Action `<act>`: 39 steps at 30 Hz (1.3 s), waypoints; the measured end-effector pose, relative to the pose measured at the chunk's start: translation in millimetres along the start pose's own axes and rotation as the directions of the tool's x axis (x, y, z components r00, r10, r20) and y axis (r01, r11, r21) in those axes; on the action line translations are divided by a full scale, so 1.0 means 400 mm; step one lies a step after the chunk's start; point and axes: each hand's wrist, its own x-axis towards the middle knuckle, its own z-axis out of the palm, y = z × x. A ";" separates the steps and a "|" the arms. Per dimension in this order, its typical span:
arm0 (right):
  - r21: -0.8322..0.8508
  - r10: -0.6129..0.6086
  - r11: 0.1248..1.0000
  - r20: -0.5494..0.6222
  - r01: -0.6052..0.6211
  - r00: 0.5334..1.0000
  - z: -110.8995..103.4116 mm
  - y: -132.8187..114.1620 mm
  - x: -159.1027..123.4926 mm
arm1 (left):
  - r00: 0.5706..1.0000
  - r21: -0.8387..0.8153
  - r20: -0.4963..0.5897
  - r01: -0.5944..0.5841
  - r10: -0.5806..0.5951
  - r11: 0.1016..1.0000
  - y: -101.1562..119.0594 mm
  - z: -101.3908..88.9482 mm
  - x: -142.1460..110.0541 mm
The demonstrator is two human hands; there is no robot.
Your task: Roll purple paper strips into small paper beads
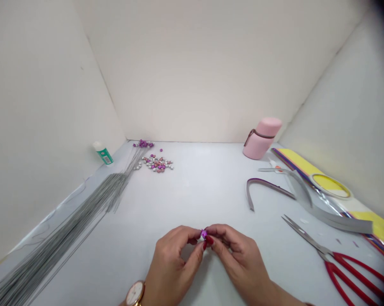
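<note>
My left hand (172, 259) and my right hand (236, 255) meet at the fingertips in front of me. Both pinch a tiny purple foil flower (203, 233) between them. A watch with a white dial (135, 293) sits on my left wrist. Red-handled scissors (335, 265) lie closed to the right of my right hand, not touching it. A long bundle of thin grey wires (61, 225) lies to the left of my left hand. The flower partly hides my fingertips.
Farther back lie a pile of small pink and white flowers (156, 163) and a green-labelled glue bottle (103, 154). On the right are a pink flask (262, 138), grey paper strips (268, 191), a tape roll (330, 185) and coloured paper sheets (375, 225). White walls surround the white surface.
</note>
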 end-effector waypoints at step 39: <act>-0.173 -0.154 0.972 0.031 0.157 0.988 -0.007 0.011 0.005 | 1.000 -0.035 -0.002 0.004 -0.004 0.999 -0.005 -0.002 0.003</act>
